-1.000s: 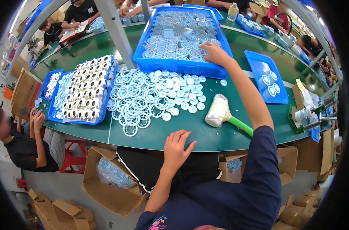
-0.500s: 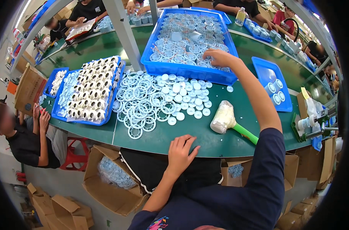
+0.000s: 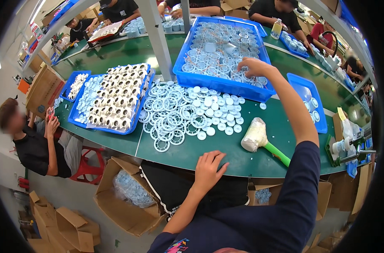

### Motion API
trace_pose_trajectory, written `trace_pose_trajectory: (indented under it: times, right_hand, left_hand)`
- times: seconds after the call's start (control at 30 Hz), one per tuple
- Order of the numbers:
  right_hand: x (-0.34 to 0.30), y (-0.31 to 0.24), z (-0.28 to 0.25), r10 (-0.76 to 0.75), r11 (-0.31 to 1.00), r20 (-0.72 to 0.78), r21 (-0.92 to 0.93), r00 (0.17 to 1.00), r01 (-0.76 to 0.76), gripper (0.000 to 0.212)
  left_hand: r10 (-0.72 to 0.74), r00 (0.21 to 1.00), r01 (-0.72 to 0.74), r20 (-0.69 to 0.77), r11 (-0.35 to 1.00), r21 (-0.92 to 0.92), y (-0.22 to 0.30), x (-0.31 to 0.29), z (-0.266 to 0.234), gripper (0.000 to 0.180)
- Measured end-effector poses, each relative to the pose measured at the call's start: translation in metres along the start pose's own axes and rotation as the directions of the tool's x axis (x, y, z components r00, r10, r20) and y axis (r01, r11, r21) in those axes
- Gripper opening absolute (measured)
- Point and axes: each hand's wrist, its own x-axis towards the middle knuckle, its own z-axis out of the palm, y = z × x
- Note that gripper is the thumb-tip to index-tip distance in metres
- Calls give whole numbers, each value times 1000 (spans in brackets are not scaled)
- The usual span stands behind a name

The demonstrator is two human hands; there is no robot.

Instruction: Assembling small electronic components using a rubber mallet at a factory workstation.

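Note:
My right hand (image 3: pixel 256 67) reaches over the right front part of a deep blue bin (image 3: pixel 225 87). Its fingers are bent downward and apart, just over or touching the pale blue round cups (image 3: pixel 200 55) that fill the bin. I make out nothing held in it. My left hand (image 3: pixel 209 168) rests at the table's front edge, fingers spread, holding nothing. Ahead of it lie a heap of pale blue rings (image 3: pixel 162 145) and many small round caps (image 3: pixel 222 126). A mallet (image 3: pixel 254 135) with a wrapped pale head and green handle lies to the right.
At left, a blue tray (image 3: pixel 135 129) carries white moulded parts (image 3: pixel 116 103). A shallow blue tray (image 3: pixel 299 86) with several cups and a metal clamp fixture (image 3: pixel 348 154) stand at right. A metal post (image 3: pixel 158 38) rises behind the rings. Cardboard boxes (image 3: pixel 109 211) sit below. Other people work nearby.
The whole view has shifted, so the scene sits farther right and slightly lower. My right hand is a little higher over the cups. My left hand stays at the table edge.

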Motion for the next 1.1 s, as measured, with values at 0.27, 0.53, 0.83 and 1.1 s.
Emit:
trace_pose_trajectory:
  times: [0.27, 0.53, 0.83, 1.1]
  right_hand:
    - [-13, -1, -25, -44, 999, -94, 11, 995, 45, 45]
    - [-53, -42, -71, -47, 998, -216, -55, 975, 36, 42]
    - [-126, -167, -16, -327, 944, -79, 25, 942, 329, 43]
    - [-177, -231, 99, -539, 841, -30, -72, 842, 536, 44]
  left_hand:
    - [17, 1000, -18, 14, 1000, 22, 0, -2, -1, 35]
    - [37, 999, -37, 3, 999, 3, -3, -4, 1, 40]
    - [-299, 924, 227, -238, 930, -288, 10, -12, -27, 60]
    - [-247, 967, 227, -65, 948, -222, 0, -20, -39, 85]
